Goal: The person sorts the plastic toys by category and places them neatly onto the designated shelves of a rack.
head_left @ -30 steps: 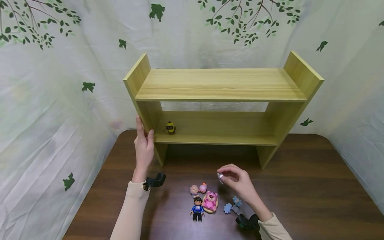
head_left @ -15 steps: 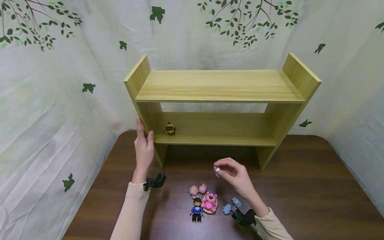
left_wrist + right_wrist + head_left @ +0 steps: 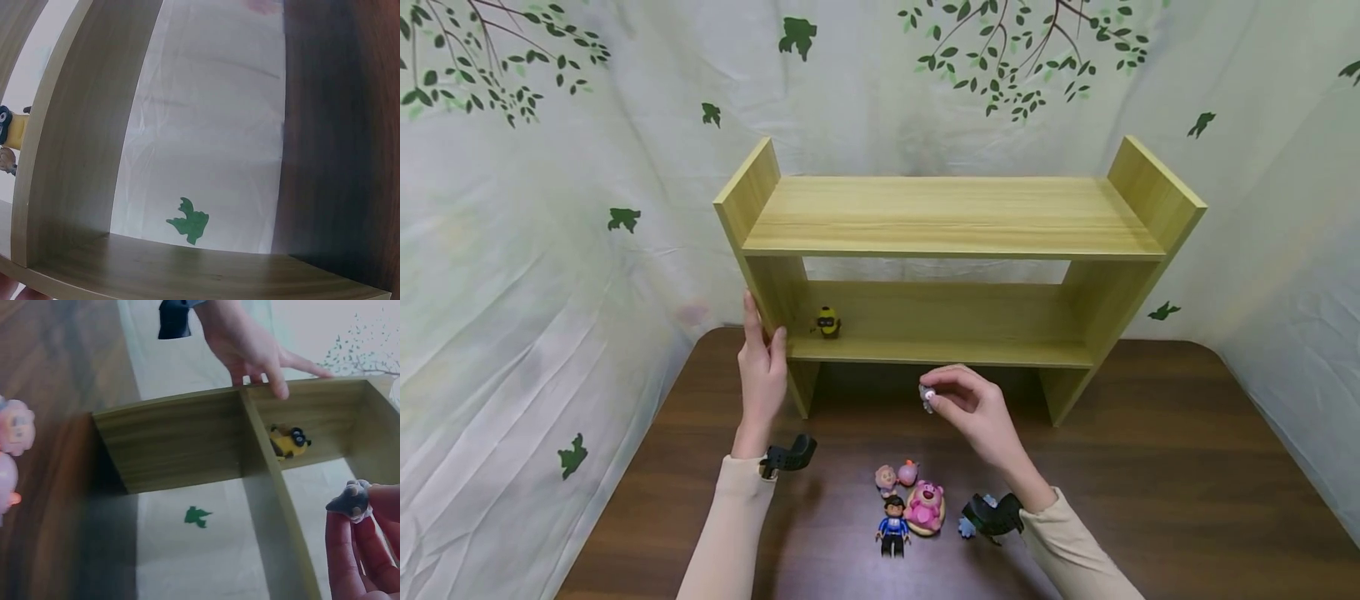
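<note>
My right hand (image 3: 981, 417) pinches a small grey toy figure (image 3: 927, 397) with a pale face between thumb and fingers. It is held in the air in front of the wooden shelf (image 3: 955, 212), below the middle board's height in the head view. My left hand (image 3: 763, 375) rests on the shelf's left side panel, index finger straight along the outside and thumb at the front edge. On the middle board, near the left end, stands a yellow figure with dark goggles (image 3: 827, 322). The right wrist view shows the grey figure (image 3: 351, 501) close up, its pointed end facing left.
On the brown table (image 3: 1187, 467) are a pink bear on a ring (image 3: 925, 508), a dark-haired doll in blue (image 3: 892, 527), and two small pink figures (image 3: 886, 477). Blue pieces (image 3: 966, 527) lie partly hidden under the right wrist camera (image 3: 992, 514). A printed curtain hangs behind.
My right hand has lifted the grey figure up and to the left, towards the shelf. Its wrist camera now covers most of the blue pieces. My left hand stays in place.
</note>
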Demonstrator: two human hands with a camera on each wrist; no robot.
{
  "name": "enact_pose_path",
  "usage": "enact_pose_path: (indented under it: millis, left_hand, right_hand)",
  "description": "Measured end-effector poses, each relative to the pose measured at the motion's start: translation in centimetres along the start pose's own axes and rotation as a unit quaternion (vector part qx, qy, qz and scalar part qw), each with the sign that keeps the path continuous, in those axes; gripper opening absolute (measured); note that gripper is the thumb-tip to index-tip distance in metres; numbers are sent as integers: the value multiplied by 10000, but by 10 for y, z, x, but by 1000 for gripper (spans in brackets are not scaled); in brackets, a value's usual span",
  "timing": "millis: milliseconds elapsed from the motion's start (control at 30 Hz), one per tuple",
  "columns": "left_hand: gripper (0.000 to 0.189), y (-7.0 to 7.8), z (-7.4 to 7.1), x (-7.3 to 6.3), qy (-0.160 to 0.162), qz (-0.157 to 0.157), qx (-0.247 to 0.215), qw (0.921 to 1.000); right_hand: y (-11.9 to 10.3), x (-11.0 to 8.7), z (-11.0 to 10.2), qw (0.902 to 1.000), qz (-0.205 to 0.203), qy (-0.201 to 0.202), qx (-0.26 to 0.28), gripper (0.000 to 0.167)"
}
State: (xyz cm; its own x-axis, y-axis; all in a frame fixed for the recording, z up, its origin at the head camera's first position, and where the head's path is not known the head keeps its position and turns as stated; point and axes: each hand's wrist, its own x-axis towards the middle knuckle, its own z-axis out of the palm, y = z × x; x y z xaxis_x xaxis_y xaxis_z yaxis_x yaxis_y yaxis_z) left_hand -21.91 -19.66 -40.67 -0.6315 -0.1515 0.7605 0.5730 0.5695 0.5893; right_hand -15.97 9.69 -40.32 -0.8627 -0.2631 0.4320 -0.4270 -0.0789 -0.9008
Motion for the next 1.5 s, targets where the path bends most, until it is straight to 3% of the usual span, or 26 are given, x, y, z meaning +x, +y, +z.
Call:
enact_pose_path:
  millis: [533,767,1267,1500]
  left_hand:
    - [76,1,-3,0,18,7,55,10000]
    - [76,3,-8,-2,88,-19,115,9999]
    - [77,1,-16,-2,230,38,173,9996]
    - [76,0,-6,1,-58,13,72,10000]
  right_hand:
    - [-11,46,20,9997,-190,170,-24,22]
    - [-33,58,34,9991,-249,231,-257,19]
    - [-27,78,46,9993,-287,106,-222,20]
    - [-22,80,41,9984,-281,312,-373,20]
